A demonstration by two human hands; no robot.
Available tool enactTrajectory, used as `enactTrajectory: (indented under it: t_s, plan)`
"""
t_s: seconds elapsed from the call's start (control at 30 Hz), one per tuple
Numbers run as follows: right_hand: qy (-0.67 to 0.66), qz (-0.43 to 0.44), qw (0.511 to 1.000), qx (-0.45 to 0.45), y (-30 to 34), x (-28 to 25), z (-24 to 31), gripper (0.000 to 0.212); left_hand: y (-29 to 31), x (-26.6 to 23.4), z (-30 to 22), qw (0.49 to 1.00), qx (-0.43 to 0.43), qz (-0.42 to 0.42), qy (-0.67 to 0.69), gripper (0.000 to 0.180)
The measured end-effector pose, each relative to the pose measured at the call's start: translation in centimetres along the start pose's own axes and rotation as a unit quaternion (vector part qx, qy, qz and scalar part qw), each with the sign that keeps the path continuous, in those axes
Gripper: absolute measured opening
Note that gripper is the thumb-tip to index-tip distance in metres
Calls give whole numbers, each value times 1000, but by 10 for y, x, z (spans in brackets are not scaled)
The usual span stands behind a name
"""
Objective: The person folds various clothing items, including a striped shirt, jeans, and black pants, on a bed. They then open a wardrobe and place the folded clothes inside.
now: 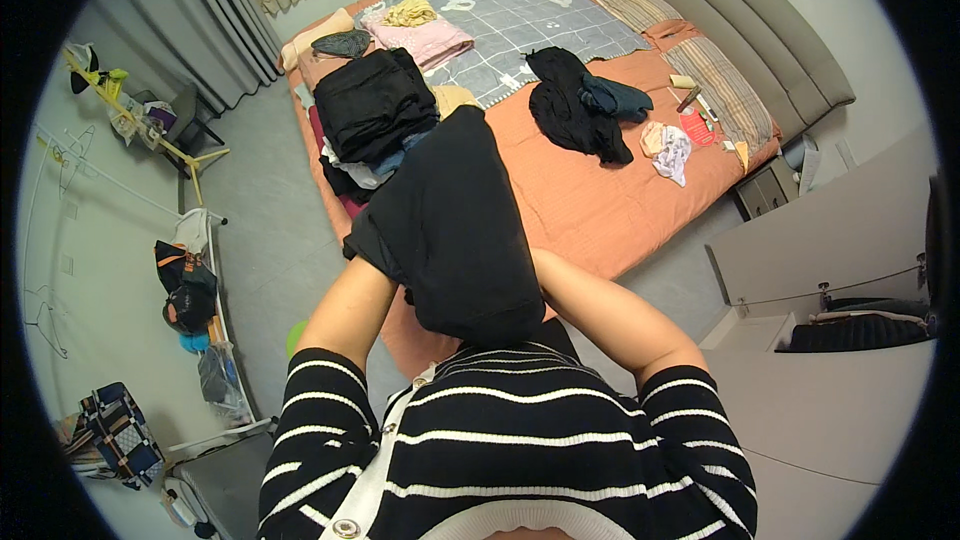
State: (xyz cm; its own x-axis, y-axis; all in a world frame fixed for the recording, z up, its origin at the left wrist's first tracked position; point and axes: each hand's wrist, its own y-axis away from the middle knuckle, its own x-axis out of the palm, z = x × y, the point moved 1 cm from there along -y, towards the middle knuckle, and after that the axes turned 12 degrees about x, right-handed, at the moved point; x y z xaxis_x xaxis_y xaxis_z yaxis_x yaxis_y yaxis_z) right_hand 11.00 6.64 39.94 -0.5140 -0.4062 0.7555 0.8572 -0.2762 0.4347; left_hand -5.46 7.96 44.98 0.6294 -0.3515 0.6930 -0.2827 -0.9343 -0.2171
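Observation:
A long black garment (455, 230), doubled over, is held up in front of my body above the near edge of the bed. My left forearm (345, 315) reaches in under its left side, and my right forearm (620, 315) goes behind its right edge. Both hands are hidden by the cloth, so the fingers do not show; the cloth is borne up between them. Just beyond it, a pile of folded black clothes (375, 100) rests on other folded garments at the bed's left side. Further right lies a loose black garment (570, 115) beside a crumpled dark blue one (615, 98).
The bed (590, 220) has an orange sheet and a grey checked blanket (510, 20). Pink folded cloth (430, 40) lies behind the pile. White crumpled cloth (670, 152) and small items lie at right. A drying rack (190, 155) stands left; a wardrobe door (800, 240) is right.

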Motion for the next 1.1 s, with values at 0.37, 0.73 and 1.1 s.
enactTrajectory:
  t_s: [0.37,0.73,1.1]
  plan:
    - [490,-499,710,-80,52,-53,83,31,60,-47,128,689,-64,297,-658,49]
    - [690,-227,686,-53,44,37,50,41,28,-14,61,980,-22,-195,-22,32]
    - [-48,-122,991,22,63,28,-19,64,40,6,28,995,33,-90,19,35]
